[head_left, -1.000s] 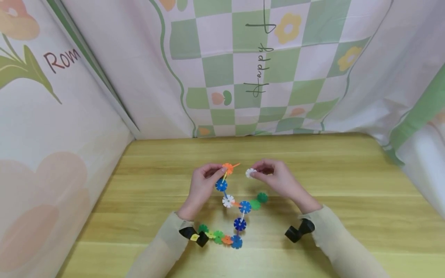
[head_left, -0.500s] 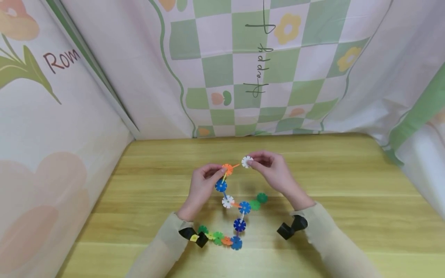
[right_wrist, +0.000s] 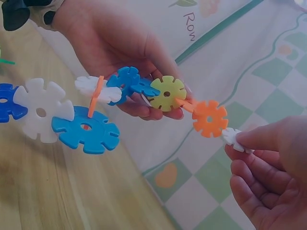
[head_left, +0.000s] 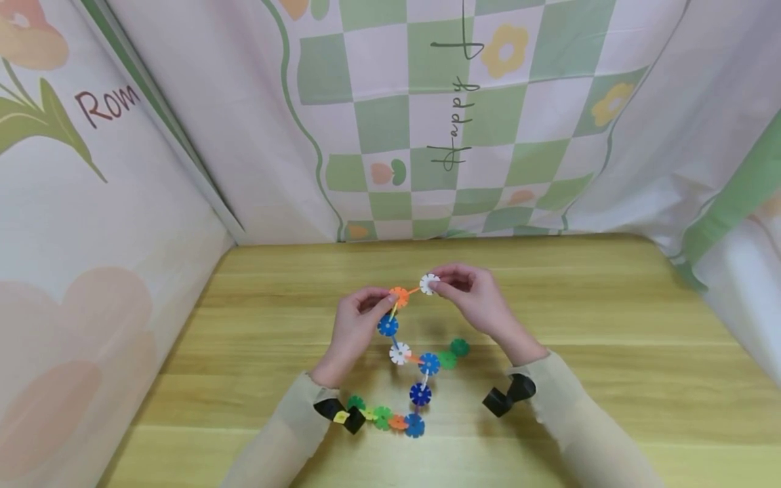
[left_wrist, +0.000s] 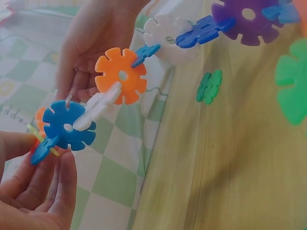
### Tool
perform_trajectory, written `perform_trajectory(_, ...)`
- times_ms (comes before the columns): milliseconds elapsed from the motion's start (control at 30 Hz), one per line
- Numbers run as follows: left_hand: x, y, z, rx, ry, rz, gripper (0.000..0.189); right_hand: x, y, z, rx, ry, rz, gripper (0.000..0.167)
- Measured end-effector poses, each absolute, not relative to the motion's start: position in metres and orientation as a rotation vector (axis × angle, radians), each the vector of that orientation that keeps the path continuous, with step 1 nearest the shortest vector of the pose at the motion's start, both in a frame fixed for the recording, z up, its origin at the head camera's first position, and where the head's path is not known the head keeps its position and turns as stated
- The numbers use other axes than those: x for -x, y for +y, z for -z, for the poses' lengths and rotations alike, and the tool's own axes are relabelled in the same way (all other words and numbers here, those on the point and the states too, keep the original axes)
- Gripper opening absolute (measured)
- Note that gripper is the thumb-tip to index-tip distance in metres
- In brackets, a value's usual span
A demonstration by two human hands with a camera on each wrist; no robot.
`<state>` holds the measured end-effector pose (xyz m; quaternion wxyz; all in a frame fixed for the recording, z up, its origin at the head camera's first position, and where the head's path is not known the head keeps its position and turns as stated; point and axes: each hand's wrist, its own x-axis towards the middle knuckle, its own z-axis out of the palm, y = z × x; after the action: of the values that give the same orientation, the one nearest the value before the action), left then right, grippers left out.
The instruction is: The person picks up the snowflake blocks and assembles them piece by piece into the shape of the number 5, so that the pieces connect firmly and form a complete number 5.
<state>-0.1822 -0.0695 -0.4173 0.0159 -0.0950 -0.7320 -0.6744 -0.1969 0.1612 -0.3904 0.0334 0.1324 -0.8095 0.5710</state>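
Between its thumb and fingers, my left hand [head_left: 354, 325] pinches an orange notched plastic disc [head_left: 399, 296] at the upper end of a chain of interlocking discs. A second orange disc [right_wrist: 210, 119] sticks out from there toward the right. My right hand [head_left: 478, 298] pinches a white notched disc [right_wrist: 233, 138], its edge meeting that second orange disc; how deep the slots sit is hard to tell. Below the left hand the chain runs down through a blue disc [head_left: 387, 326], a white disc [head_left: 400, 354] and a dark blue disc [head_left: 420, 394].
Two joined green discs [left_wrist: 209, 87] lie on the wooden table [head_left: 610, 325], apart from the chain. The chain's lower end, with an orange disc [head_left: 398, 422], passes near the left wrist camera [head_left: 350, 417]. Patterned cloth [head_left: 439, 122] stands behind the table.
My right hand has moved up and left with the white disc, bringing it against the orange disc at the chain's end. The left hand has stayed in place.
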Motion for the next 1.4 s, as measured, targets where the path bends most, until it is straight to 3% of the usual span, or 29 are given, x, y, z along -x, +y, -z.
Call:
perform_trajectory(667,0.1807,-0.069,0.4164,0.3,-2.327,2.068,0.022,0.1941,0.16,0.3901,-0.433,-2.532,-1.715,0.019)
perform_trajectory(1400,0.18,-0.0651,0.4201,0.292,-2.343,2.006,0.018,0.195,0.1582,0.3959,-0.385,-2.525,-1.811,0.022)
